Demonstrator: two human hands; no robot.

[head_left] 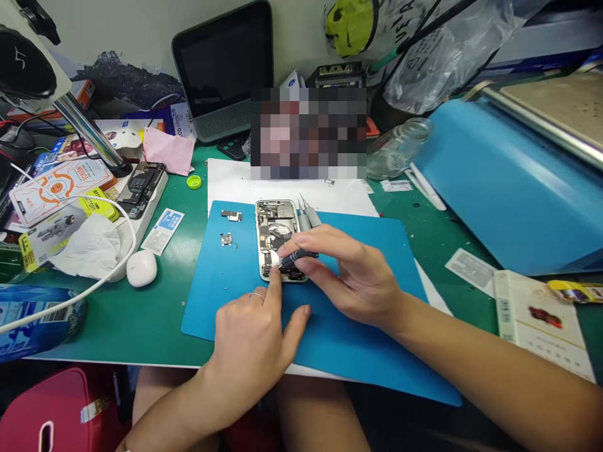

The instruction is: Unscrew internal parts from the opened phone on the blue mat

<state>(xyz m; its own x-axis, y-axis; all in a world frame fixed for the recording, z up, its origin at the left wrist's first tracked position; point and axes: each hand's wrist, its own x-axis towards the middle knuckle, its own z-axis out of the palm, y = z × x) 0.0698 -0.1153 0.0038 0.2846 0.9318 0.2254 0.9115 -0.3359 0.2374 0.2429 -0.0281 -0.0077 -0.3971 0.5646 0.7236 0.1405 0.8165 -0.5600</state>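
An opened smartphone (271, 220) lies on the blue mat (372, 257) with its inner parts exposed. My right hand (360, 276) pinches a short dark tool with a pale tip (299, 255) between thumb and fingers, over the phone's lower half. The tip's exact kind I cannot make out. My left hand (249, 326) holds nothing: its index finger reaches to the phone's lower part, beside the pale tip, and its thumb is spread. Grey screwdrivers (308, 218) rest at the phone's right side. Small metal plates (232, 215) and a bracket (227, 238) lie to its left.
White earbud case (141, 269), white cable, crumpled tissue (92, 245) and another phone's insides (141, 188) crowd the left. A green cap (194, 182) sits behind the mat. Glass jar (400, 147), blue bin-like object (494, 188) and white box (541, 320) stand right.
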